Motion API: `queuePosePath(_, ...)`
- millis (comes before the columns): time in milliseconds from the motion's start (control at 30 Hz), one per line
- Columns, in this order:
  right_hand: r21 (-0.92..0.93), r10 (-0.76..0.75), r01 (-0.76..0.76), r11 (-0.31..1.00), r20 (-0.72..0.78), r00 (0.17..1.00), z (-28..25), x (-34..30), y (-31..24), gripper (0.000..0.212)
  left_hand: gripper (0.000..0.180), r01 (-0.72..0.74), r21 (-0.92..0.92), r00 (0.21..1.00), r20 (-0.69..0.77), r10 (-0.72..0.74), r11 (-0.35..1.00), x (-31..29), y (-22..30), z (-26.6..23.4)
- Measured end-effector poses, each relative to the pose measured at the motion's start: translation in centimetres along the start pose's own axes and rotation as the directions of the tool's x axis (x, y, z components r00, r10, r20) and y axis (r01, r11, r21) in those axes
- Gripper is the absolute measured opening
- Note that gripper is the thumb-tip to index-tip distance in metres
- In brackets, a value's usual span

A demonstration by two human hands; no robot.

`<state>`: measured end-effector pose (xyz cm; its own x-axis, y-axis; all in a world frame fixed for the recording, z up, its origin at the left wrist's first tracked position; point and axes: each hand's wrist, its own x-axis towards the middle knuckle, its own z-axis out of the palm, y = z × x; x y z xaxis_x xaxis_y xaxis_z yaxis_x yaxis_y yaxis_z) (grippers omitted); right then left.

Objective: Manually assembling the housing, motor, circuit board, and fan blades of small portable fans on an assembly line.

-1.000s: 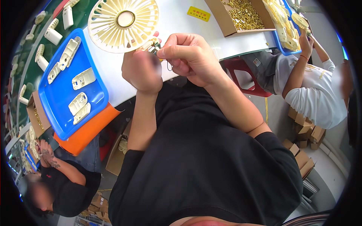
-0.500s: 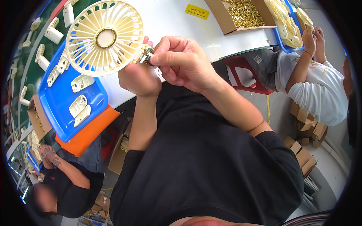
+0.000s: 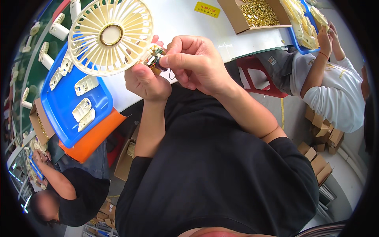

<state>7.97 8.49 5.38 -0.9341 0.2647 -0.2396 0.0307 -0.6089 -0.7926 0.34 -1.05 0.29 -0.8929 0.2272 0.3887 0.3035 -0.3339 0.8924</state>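
My left hand (image 3: 148,81) holds a cream handheld fan (image 3: 111,35) by the lower end of its round slatted head, the grille turned up. At the fan's neck sits a small green circuit board (image 3: 154,57) with white and dark parts, bare to view. My right hand (image 3: 195,63) pinches at a dark small part beside the board, thumb and forefinger together; a thin dark wire loops below them. The fingertips cover most of that part, so its kind cannot be told.
To the left, a blue tray (image 3: 59,114) holds several cream handle shells (image 3: 82,110), above an orange bin (image 3: 92,138). Far right stand a cardboard box of gold metal pieces (image 3: 258,14) and another blue tray (image 3: 297,39) of cream parts. Co-workers sit on both sides. A yellow label (image 3: 207,9) lies on the table.
The fan's neck has tilted, showing more of the circuit board, and my left thumb now shows more plainly. My right hand still pinches beside the board.
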Motion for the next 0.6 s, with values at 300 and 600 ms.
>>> queuePosePath(300, 0.077, -0.06, 0.057, 0.995, 0.028, 0.998, 0.1, 0.5, 0.2, 0.015, 0.083, -0.082, 0.046, 0.996, 0.042, 0.08, 0.996, 0.3, -0.6, -0.4)
queuePosePath(600, 0.068, 0.038, -0.041, 0.997, 0.04, 0.998, 0.0, 0.7, -1.4, 0.016, 0.081, -0.216, 0.158, 0.971, 0.141, 0.195, 0.963, 1.2, -0.8, -1.4)
